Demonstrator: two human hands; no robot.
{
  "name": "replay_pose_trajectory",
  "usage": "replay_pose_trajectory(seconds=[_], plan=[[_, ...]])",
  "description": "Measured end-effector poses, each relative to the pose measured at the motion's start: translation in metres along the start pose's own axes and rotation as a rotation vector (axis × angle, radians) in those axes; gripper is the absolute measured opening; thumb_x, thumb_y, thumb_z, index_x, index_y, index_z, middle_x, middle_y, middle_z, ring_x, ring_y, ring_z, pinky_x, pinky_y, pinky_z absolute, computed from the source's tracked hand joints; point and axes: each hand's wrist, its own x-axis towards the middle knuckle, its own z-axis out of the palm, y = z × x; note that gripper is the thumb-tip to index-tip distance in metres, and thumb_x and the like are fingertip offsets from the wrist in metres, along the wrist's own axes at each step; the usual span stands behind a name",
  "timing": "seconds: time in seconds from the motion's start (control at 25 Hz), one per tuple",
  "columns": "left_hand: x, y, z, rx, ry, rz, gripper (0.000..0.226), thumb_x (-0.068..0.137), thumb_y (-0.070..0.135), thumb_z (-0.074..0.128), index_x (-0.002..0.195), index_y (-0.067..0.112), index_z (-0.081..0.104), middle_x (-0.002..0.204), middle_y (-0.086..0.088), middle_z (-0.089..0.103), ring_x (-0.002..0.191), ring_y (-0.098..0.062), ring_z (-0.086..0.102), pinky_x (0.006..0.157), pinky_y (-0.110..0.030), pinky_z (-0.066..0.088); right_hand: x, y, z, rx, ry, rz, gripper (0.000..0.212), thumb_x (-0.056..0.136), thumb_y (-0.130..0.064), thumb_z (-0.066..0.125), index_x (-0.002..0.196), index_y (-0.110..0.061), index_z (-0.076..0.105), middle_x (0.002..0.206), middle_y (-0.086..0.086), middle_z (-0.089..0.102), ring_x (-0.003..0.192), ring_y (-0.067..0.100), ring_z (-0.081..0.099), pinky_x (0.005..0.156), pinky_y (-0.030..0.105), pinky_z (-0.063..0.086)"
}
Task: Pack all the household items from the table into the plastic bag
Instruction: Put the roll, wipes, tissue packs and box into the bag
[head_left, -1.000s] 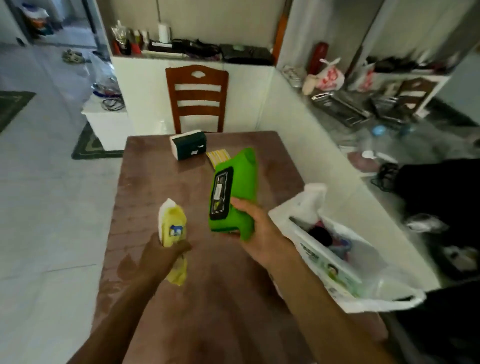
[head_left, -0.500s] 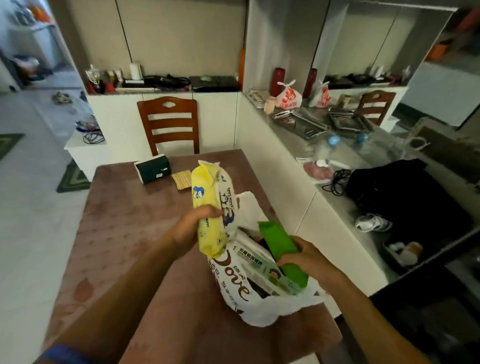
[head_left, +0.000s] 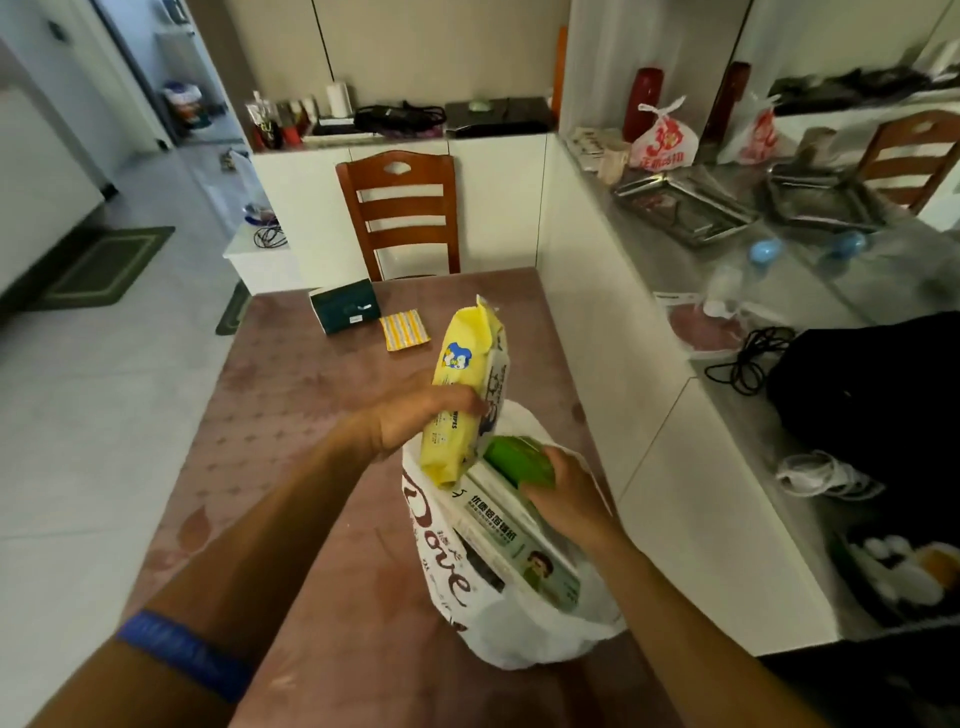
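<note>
A white plastic bag (head_left: 524, 634) with brown lettering stands open at the table's right edge. My right hand (head_left: 563, 493) grips a green wipes pack (head_left: 517, 458) that is pushed down inside the bag, beside a white-and-green tissue box (head_left: 511, 540). My left hand (head_left: 415, 415) holds a yellow wipes pack (head_left: 462, 389) upright over the bag's mouth, its lower end touching the rim. At the far end of the brown table (head_left: 291, 426) lie a dark green box (head_left: 345, 312) and a small yellow striped packet (head_left: 405, 330).
A wooden chair (head_left: 400, 213) stands behind the table's far end. A white counter (head_left: 670, 291) with trays, bags and cables runs close along the table's right side. A black bag (head_left: 872, 395) lies on that counter. Tiled floor (head_left: 93, 395) is to the left.
The green pack has gone deeper into the bag with my right hand on it. The yellow pack has stayed over the bag's mouth in my left hand. The view has shifted slightly.
</note>
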Motion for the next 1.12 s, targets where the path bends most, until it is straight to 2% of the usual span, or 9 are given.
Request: replay_pose_trajectory(seconds=[0.24,0.4,0.52,0.6,0.68,0.76,0.84,0.96,1.12], plan=[[0.007,-0.011,-0.008,0.238,0.128,-0.013,0.033,0.071,0.039,0.074,0.098,0.022,0.068,0.094,-0.002,0.075,0.085,-0.021,0.071,0.083,-0.039,0.058,-0.018,-0.013,-0.012,0.246,0.054,-0.054,0.018,0.086,-0.024,0.065,0.104,-0.024,0.063,0.105,-0.001,0.070,0.095,0.019,0.065,0.079,0.031,0.052],[-0.003,-0.013,0.018,0.193,0.227,0.128,0.035,0.068,0.033,0.082,0.096,0.030,0.061,0.090,0.011,0.070,0.079,-0.005,0.068,0.071,-0.023,0.057,-0.028,-0.067,-0.022,0.807,-0.273,-0.105,0.048,0.083,-0.033,0.069,0.128,-0.026,0.054,0.117,0.003,0.071,0.107,0.024,0.068,0.086,0.043,0.057],[-0.007,-0.020,0.029,0.137,0.134,0.147,0.077,0.059,0.032,0.086,0.125,0.028,0.048,0.124,0.006,0.058,0.108,-0.013,0.060,0.091,-0.035,0.054,-0.023,-0.080,-0.003,0.822,-0.121,0.051,0.041,0.077,-0.026,0.075,0.117,-0.029,0.063,0.107,0.004,0.074,0.101,0.028,0.070,0.083,0.050,0.058],[-0.014,-0.023,0.025,-0.042,0.048,0.149,0.072,0.072,0.019,0.081,0.132,0.031,0.043,0.139,0.004,0.047,0.116,-0.017,0.057,0.094,-0.037,0.053,-0.024,-0.067,0.012,0.865,0.004,0.177,0.041,0.077,-0.016,0.071,0.116,-0.028,0.064,0.104,0.005,0.075,0.097,0.029,0.070,0.081,0.052,0.059],[-0.029,-0.033,0.023,-0.061,0.208,0.255,0.051,0.081,0.016,0.072,0.124,0.030,0.047,0.131,0.006,0.053,0.091,-0.015,0.070,0.072,-0.032,0.061,-0.030,-0.046,0.017,0.920,0.064,0.218,0.042,0.078,-0.006,0.067,0.113,-0.030,0.063,0.105,0.004,0.074,0.097,0.027,0.070,0.082,0.051,0.058],[-0.047,-0.061,0.031,0.211,0.406,0.349,0.027,0.084,0.018,0.065,0.105,0.027,0.052,0.102,0.012,0.064,0.061,-0.007,0.064,0.051,-0.015,0.049,-0.037,-0.030,0.007,0.882,0.070,0.181,0.043,0.078,0.000,0.064,0.110,-0.029,0.065,0.106,0.003,0.075,0.096,0.026,0.071,0.079,0.048,0.059],[-0.057,-0.088,0.046,0.602,0.233,0.270,0.024,0.087,0.022,0.063,0.108,0.029,0.056,0.102,0.014,0.064,0.078,-0.004,0.062,0.063,-0.011,0.045,-0.041,-0.023,-0.012,0.787,0.102,0.136,0.042,0.078,0.004,0.063,0.109,-0.025,0.066,0.100,0.000,0.077,0.092,0.022,0.073,0.068,0.039,0.061],[-0.037,-0.127,0.070,1.108,-0.168,0.086,0.069,0.084,0.017,0.067,0.144,0.024,0.035,0.153,-0.003,0.038,0.122,-0.027,0.055,0.094,-0.037,0.051,-0.041,-0.027,-0.034,0.537,0.082,0.058,0.041,0.077,0.008,0.063,0.098,-0.026,0.066,0.084,-0.009,0.076,0.080,0.010,0.073,0.053,0.021,0.055],[-0.022,-0.135,0.080,1.206,-0.117,0.179,0.040,0.083,0.010,0.068,0.122,0.014,0.060,0.120,-0.010,0.066,0.102,-0.030,0.067,0.082,-0.039,0.057,-0.034,-0.037,-0.033,0.212,-0.040,0.028,0.041,0.074,-0.001,0.063,0.097,-0.035,0.061,0.095,-0.007,0.072,0.088,0.015,0.069,0.069,0.034,0.056]])
